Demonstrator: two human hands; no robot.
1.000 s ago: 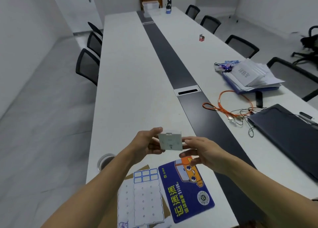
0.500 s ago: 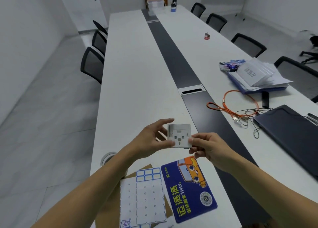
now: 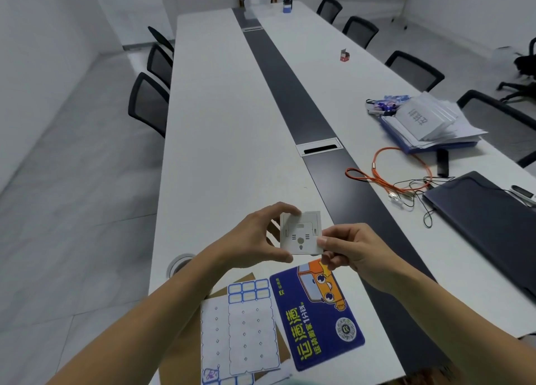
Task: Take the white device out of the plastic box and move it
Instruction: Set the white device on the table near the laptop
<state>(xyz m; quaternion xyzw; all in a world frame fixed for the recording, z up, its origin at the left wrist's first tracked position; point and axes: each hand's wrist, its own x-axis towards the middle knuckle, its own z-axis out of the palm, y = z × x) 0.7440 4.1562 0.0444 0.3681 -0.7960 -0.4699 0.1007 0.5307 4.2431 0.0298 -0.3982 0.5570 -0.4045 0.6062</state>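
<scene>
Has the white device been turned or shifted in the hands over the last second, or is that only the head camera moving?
Yes. The white device has turned in the hands: its vented face now shows. It sits about as far beyond the blue card as before.

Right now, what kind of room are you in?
Probably an office meeting room: one very long table, black chairs lined along both sides, and papers and a laptop lying on it.
</scene>
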